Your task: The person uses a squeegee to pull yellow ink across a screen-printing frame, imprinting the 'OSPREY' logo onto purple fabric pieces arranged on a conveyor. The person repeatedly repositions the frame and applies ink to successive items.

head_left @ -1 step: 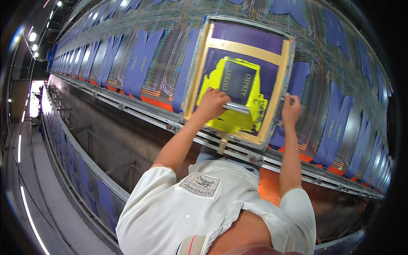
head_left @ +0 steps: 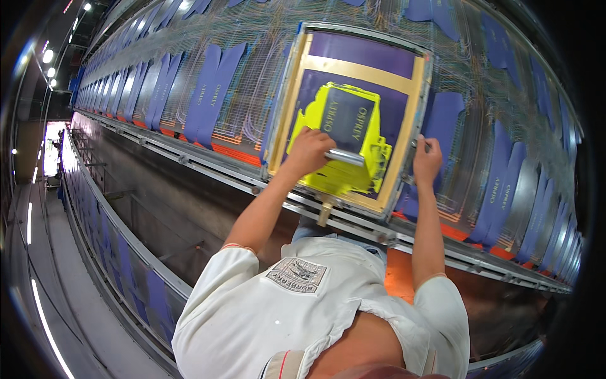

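A screen-printing frame (head_left: 424, 82) with metal sides lies over the long printing table in front of me, slightly turned. Bright yellow ink (head_left: 325, 180) is smeared over its purple mesh, around a dark patch with lettering. My left hand (head_left: 307, 153) is closed round one end of a squeegee (head_left: 346, 157), whose metal bar lies across the lower part of the ink. At the frame's right side, my right hand (head_left: 428, 159) has its fingers curled against the edge; the exact grip is partly hidden.
Purple cut pieces (head_left: 211, 95) lie in rows along the table, several with lettering. A metal rail (head_left: 189, 162) runs along the near edge, and a brass-coloured tab (head_left: 325, 211) juts from the frame toward me. Another table with purple pieces (head_left: 158, 297) stands behind to the left.
The frame has shifted slightly left, and both hands and the squeegee have shifted with it. More of the purple piece to its right shows.
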